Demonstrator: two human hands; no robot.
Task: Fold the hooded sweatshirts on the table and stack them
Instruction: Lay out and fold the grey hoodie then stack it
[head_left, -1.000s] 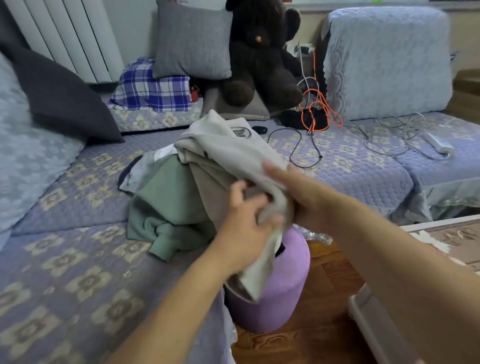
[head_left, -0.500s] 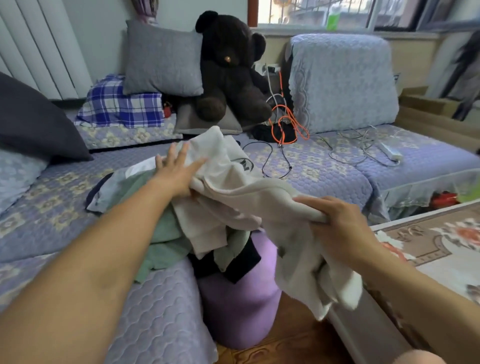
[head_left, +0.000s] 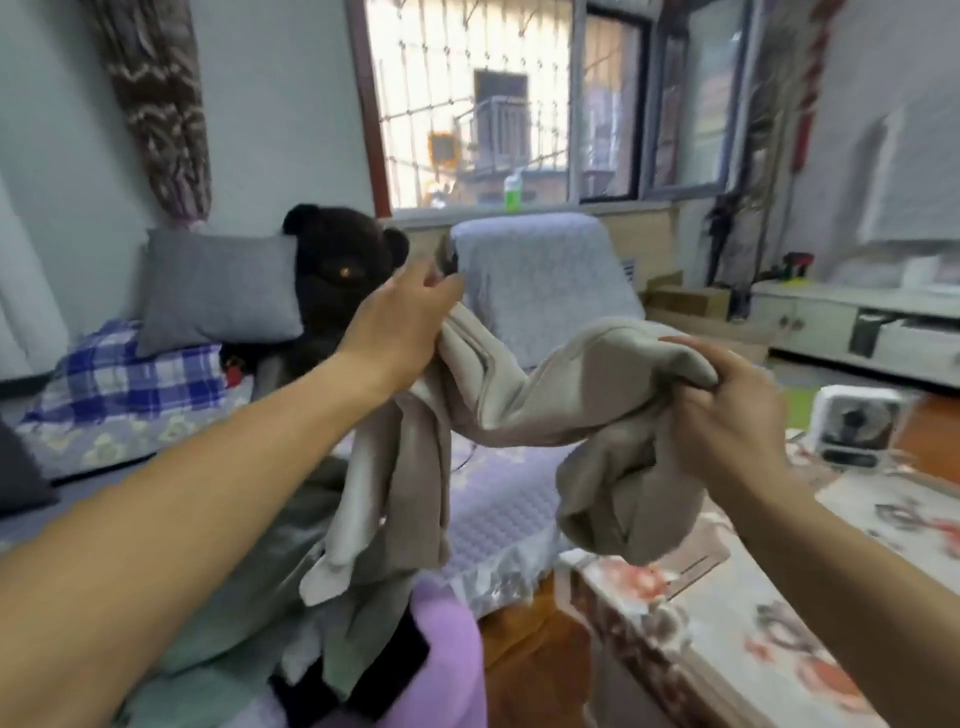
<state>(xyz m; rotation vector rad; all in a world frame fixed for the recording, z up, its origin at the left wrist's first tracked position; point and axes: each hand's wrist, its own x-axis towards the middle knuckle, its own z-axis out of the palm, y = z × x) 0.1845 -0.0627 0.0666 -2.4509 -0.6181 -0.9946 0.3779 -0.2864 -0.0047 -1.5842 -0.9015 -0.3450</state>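
Fingers: left hand (head_left: 400, 322) and right hand (head_left: 727, 415) grasp beige sweatshirt (head_left: 519, 395) | writing: unreadable

A sofa (head_left: 498, 519) with a lilac quilted cover is carrying a grey cushion (head_left: 218, 286), a blue checked blanket (head_left: 124, 379), a dark teddy bear (head_left: 337, 270) and a green garment (head_left: 218, 670). The table (head_left: 727, 639) is carrying a white box-shaped device (head_left: 852, 421).
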